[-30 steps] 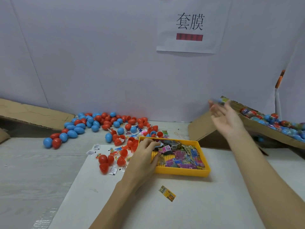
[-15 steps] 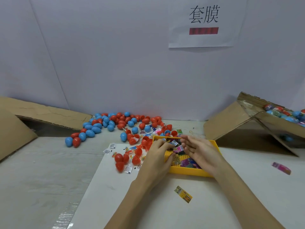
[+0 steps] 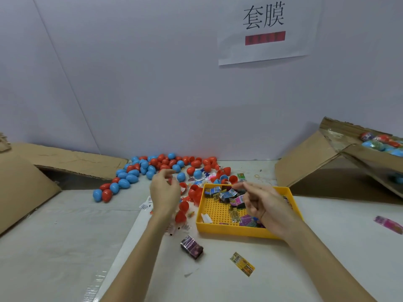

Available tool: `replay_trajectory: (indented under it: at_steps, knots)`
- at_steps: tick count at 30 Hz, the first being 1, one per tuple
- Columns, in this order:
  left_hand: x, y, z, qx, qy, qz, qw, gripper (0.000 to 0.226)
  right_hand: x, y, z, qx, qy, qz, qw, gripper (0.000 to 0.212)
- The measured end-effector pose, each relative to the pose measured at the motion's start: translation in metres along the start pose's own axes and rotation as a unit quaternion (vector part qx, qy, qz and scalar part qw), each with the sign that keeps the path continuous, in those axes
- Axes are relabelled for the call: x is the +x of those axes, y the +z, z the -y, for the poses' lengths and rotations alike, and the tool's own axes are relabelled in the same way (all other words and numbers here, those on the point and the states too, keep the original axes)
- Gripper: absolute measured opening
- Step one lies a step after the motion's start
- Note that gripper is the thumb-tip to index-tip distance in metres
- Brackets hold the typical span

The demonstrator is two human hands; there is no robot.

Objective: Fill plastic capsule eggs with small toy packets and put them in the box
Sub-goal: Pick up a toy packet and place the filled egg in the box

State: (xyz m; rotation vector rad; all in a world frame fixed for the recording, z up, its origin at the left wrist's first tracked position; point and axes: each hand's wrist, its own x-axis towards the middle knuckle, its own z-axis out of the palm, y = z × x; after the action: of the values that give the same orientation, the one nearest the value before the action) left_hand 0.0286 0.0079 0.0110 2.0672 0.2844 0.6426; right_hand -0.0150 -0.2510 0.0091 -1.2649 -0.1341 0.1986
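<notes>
Two bare hands are hovering above the tabletop. The left hand (image 3: 162, 194) is hanging over loose red egg halves (image 3: 185, 205), its fingers (image 3: 168, 172) loosely curled; a bit of red is showing past them, and whether they are pinching anything cannot be told. The right hand (image 3: 260, 203) is hovering over the yellow tray (image 3: 218, 227), its fingers (image 3: 241, 185) half-curled and apparently holding nothing, just above the small toy packets (image 3: 226, 196) that are lying heaped in the tray's far part.

Many closed blue and red capsule eggs (image 3: 148, 168) are lying scattered along the tabletop's far edge, beyond the left hand. A dark wrapped packet (image 3: 192, 247) is lying on the tabletop near the tray's near left corner, with a yellow flat packet (image 3: 242, 263) just to its right. A pink packet (image 3: 389, 224) is lying toward the right edge.

The cardboard box (image 3: 316, 162) is standing tilted at the far right corner, well apart from both hands, with filled eggs (image 3: 379, 142) showing inside. A paper sign (image 3: 265, 29) is hanging on the wall.
</notes>
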Motion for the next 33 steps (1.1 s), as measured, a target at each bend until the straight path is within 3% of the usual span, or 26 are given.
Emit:
replay_trajectory:
  at_steps: [4,6,10,13,17,21,25,29,33]
  knots:
    - [0.041,-0.006,0.028,0.208,-0.015,0.094,0.974,0.036,0.0,0.002,0.0,-0.01,0.002,0.005,1.0,0.029]
    - [0.041,-0.004,0.035,0.237,0.003,0.125,0.963,0.037,0.0,0.002,0.0,-0.009,0.005,0.004,1.0,0.029]
    - [0.038,-0.001,0.037,0.233,0.031,0.101,0.967,0.036,0.0,0.0,-0.001,-0.006,0.004,0.008,1.0,0.028]
    - [0.028,0.002,0.024,0.192,0.063,0.081,0.976,0.038,0.001,0.0,-0.003,-0.006,0.001,0.005,1.0,0.028]
    - [-0.015,0.011,-0.015,0.007,0.105,0.106,0.989,0.037,0.0,0.002,-0.003,-0.019,-0.001,-0.001,1.0,0.027]
    - [-0.07,0.026,-0.035,-0.096,0.213,0.167,0.958,0.033,-0.002,0.004,-0.003,-0.044,-0.018,-0.016,0.999,0.024]
    - [-0.086,0.031,-0.033,-0.068,0.312,0.188,0.929,0.037,-0.004,0.01,-0.005,-0.096,-0.043,-0.039,0.994,0.024]
    - [-0.085,0.025,-0.031,-0.096,0.307,0.188,0.928,0.04,-0.006,0.015,-0.007,-0.173,-0.053,-0.022,0.983,0.024]
    - [-0.086,0.022,-0.033,-0.164,0.235,0.187,0.94,0.04,-0.006,0.017,-0.006,-0.193,-0.042,-0.015,0.98,0.024]
